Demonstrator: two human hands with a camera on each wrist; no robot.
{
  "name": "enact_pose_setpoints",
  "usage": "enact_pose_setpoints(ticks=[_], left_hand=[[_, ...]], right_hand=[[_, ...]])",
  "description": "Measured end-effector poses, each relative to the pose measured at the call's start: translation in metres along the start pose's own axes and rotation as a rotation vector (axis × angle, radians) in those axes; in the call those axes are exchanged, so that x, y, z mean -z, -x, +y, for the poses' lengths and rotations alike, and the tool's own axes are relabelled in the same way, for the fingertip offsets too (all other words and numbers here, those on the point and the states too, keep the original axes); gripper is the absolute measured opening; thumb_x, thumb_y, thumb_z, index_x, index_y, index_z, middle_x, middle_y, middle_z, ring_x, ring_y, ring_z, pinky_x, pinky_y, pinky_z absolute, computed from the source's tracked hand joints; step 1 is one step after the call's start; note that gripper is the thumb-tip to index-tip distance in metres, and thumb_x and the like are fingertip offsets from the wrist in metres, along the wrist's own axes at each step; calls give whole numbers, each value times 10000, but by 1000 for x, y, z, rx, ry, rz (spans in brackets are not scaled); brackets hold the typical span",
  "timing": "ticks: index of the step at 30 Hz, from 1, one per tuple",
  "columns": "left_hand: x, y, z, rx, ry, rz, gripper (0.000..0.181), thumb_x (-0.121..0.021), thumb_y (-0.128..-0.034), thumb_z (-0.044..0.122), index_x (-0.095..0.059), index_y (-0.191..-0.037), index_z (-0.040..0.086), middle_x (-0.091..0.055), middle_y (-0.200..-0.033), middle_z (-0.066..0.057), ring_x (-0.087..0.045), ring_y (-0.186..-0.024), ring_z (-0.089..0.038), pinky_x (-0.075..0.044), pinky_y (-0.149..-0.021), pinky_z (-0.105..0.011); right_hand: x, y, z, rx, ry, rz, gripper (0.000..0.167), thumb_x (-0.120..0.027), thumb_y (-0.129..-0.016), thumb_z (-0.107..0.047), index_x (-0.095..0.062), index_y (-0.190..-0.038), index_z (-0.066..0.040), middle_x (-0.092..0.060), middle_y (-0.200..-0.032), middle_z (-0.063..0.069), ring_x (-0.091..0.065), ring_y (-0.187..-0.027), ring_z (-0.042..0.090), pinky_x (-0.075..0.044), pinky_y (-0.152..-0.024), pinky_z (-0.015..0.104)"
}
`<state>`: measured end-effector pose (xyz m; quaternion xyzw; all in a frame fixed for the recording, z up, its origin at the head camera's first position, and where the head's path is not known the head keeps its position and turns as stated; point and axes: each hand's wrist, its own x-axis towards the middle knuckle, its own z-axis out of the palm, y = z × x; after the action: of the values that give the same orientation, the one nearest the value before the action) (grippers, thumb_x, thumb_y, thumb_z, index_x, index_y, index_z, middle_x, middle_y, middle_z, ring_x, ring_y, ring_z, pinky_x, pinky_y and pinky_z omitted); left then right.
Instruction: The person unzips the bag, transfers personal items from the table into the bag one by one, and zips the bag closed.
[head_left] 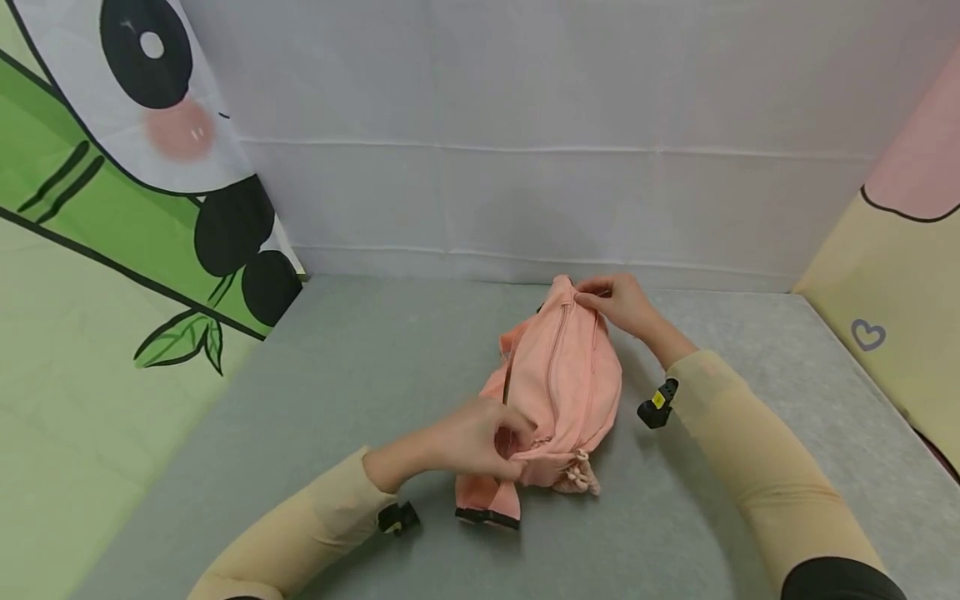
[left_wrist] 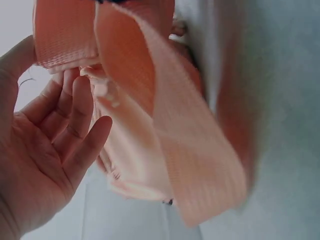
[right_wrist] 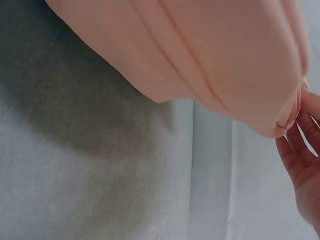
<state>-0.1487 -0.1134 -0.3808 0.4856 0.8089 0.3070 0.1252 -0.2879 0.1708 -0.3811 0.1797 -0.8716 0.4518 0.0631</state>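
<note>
A peach-pink waist bag (head_left: 592,383) lies lengthwise on the grey table, a long zipper (head_left: 555,358) running along its top. My left hand (head_left: 472,437) pinches the near end between thumb and fingers. At the far end, the fingertips of my right hand (head_left: 618,304) grip the fabric by the zipper's end. The left wrist view has the left hand (left_wrist: 50,145) holding the bag's edge beside a looped webbing strap (left_wrist: 200,160). From the right wrist, the right hand (right_wrist: 307,170) is seen pinching the bag's corner (right_wrist: 287,117). A black buckle (head_left: 487,518) ends the strap near me.
Knotted cords (head_left: 579,473) hang at the bag's near end. The grey tabletop (head_left: 360,375) meets a white cloth backdrop (head_left: 480,200) behind. A printed panda cloth (head_left: 150,250) hangs on the left, a yellow and pink one (head_left: 900,275) on the right.
</note>
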Motion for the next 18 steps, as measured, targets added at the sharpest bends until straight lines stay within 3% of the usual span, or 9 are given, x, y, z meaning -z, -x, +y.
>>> enact_pose_setpoints(ticks=[8, 18], left_hand=[[18, 6, 5, 24, 42, 75, 199, -690, -743, -12, -630, -771, 176, -519, -703, 112, -432, -565, -31, -363, -522, -204], [33, 17, -8, -3, 38, 145, 197, -671, -774, -1, -587, -735, 173, -493, -666, 52, -456, -596, -95, -375, -530, -241]], right_hand=[[6, 6, 1, 16, -11, 25, 262, -633, -965, -148, -683, -1139, 40, -670, -1052, 203, -621, -903, 294, -488, -716, 278], [19, 23, 7, -16, 9, 58, 269, -628, -969, -179, -685, -1120, 36, -679, -1025, 183, -617, -876, 222, -479, -716, 273]])
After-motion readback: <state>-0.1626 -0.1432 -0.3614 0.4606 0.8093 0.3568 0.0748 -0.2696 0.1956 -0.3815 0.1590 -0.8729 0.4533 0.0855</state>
